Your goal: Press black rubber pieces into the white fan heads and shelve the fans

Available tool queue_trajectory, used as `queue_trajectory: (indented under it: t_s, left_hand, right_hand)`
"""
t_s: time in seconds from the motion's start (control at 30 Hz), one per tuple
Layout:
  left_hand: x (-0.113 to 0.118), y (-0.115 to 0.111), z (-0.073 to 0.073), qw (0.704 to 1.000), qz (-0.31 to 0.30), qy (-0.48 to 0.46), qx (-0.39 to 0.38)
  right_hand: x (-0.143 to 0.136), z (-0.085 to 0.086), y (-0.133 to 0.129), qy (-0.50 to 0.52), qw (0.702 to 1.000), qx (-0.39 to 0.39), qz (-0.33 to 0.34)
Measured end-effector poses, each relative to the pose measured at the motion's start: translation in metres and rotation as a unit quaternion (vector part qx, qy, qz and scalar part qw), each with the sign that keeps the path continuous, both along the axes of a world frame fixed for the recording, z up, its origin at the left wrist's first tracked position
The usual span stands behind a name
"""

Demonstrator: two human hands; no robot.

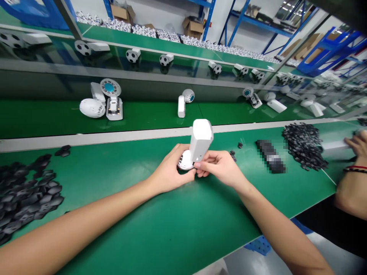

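Note:
A white handheld fan (201,139), with a round slotted head and a block-like handle, stands head-down over the green bench with its handle pointing up. My left hand (172,168) wraps round the head from the left, fingers closed on it. At the handle's lower end, my right hand (216,166) has its thumb and fingers pinched together. A tiny dark piece seems to show at the right thumb tip, too small to name. The fingers of that hand behind the handle are partly hidden.
Black plastic pieces (31,194) lie heaped at left; another black pile (304,145) is at right, near a co-worker's hand (358,145). A blurred dark object (271,156) lies between. Beyond a pale rail (129,136), more white fans (114,107) rest on the green conveyor.

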State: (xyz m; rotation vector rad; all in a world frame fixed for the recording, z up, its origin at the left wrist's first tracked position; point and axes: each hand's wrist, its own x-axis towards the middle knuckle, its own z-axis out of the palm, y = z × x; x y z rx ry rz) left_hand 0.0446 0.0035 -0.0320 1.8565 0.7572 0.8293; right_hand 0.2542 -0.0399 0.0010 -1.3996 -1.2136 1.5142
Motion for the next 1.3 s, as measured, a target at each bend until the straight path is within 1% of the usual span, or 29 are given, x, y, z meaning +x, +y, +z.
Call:
queue_trajectory:
  t_s: [0.1, 0.23, 0.3, 0.4, 0.47, 0.53, 0.63, 0.67, 0.73, 0.8, 0.9, 0.93, 0.97, 1.03, 1.07, 1.13, 1.23, 1.3]
  left_hand:
    - [0.0, 0.0, 0.002, 1.0, 0.011, -0.001, 0.01]
    - [0.001, 0.0, 0.004, 0.999, 0.022, -0.013, 0.042]
    - [0.001, 0.0, 0.005, 0.999, 0.024, -0.018, 0.041]
    - [0.002, -0.001, 0.006, 0.999, 0.033, -0.026, 0.029]
    - [0.003, -0.002, 0.007, 0.998, 0.028, -0.034, 0.047]
    - [0.003, -0.003, 0.007, 0.996, 0.021, -0.038, 0.074]
    - [0.002, -0.004, 0.005, 0.996, 0.013, -0.028, 0.088]
    - [0.001, -0.005, 0.004, 0.996, 0.013, -0.023, 0.091]
    - [-0.001, -0.007, 0.003, 0.995, 0.014, -0.015, 0.096]
    - [-0.002, -0.009, 0.004, 0.994, 0.018, -0.005, 0.104]
    - [-0.003, -0.009, 0.005, 0.994, 0.02, 0.001, 0.104]
    - [-0.003, -0.007, 0.005, 0.995, 0.017, -0.01, 0.093]
    - [-0.003, -0.004, 0.005, 0.998, 0.007, -0.03, 0.063]
    - [-0.001, 0.002, 0.003, 0.995, -0.026, -0.084, -0.035]
    - [-0.001, 0.006, 0.002, 0.989, -0.042, -0.109, -0.087]
    - [0.0, 0.011, -0.001, 0.976, -0.059, -0.137, -0.159]
    - [0.0, 0.013, -0.002, 0.972, -0.065, -0.125, -0.19]
    - [0.001, 0.013, 0.0, 0.969, -0.068, -0.114, -0.209]
  right_hand:
    - [-0.003, -0.005, -0.002, -0.029, 0.999, 0.003, -0.013]
    - [-0.01, -0.011, -0.005, -0.034, 0.999, 0.022, -0.037]
    - [-0.013, -0.011, -0.006, -0.04, 0.998, 0.029, -0.05]
    - [-0.015, -0.007, -0.008, -0.052, 0.996, 0.023, -0.07]
    - [-0.015, -0.004, -0.008, -0.065, 0.995, 0.028, -0.064]
    - [-0.012, -0.005, -0.007, -0.077, 0.995, 0.047, -0.033]
    - [-0.003, -0.013, -0.005, -0.094, 0.991, 0.091, 0.013]
    - [0.0, -0.018, -0.005, -0.102, 0.989, 0.104, 0.011]
    - [0.005, -0.027, -0.004, -0.117, 0.985, 0.124, -0.013]
    - [0.007, -0.033, -0.004, -0.121, 0.983, 0.131, -0.033]
    - [0.005, -0.035, -0.005, -0.12, 0.983, 0.136, -0.03]
    - [0.003, -0.033, -0.004, -0.122, 0.983, 0.137, -0.031]
    - [0.002, -0.031, -0.003, -0.122, 0.983, 0.135, -0.031]
    - [0.001, -0.025, 0.001, -0.114, 0.986, 0.121, -0.015]
    - [0.003, -0.021, 0.004, -0.107, 0.987, 0.116, 0.002]
    - [0.009, -0.012, 0.012, -0.082, 0.987, 0.136, 0.022]
    - [0.017, 0.006, 0.024, -0.032, 0.981, 0.191, 0.019]
    - [0.015, 0.021, 0.031, -0.041, 0.977, 0.209, 0.023]
